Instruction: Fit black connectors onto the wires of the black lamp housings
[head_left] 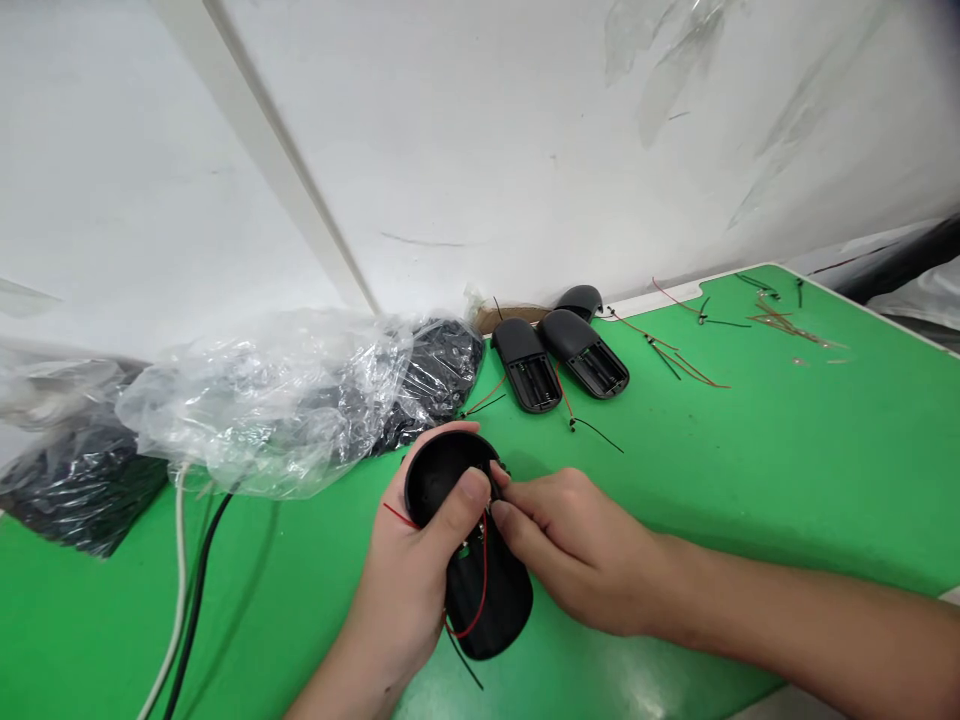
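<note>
1. The left hand (409,570) wraps a black casing (504,605) from its left side, fingers curled behind it and thumb pressed inside, near the middle.
2. The casing is raised in front of the person, tilted, its hollow upper end facing the camera; its lower end extends below the left thumb, to the right of the palm.
3. A red wire (485,570) loops down over the casing, and a black wire (466,665) hangs past its lower left edge.
4. The right hand (585,550) is at the casing's right edge, just beside the left thumb, thumb and forefinger drawn close together; I cannot tell whether they grip anything.
5. Left of the hands, a white cable (178,570) and a black cable (201,575) run over the green table (750,460).
6. Beyond lie clear plastic bags (255,400), with black parts visible inside.
7. Farther right, two similar casings (583,352) lie side by side, compartments upward, near loose wires (686,362).
8. Behind stands a white wall (480,140).
</note>
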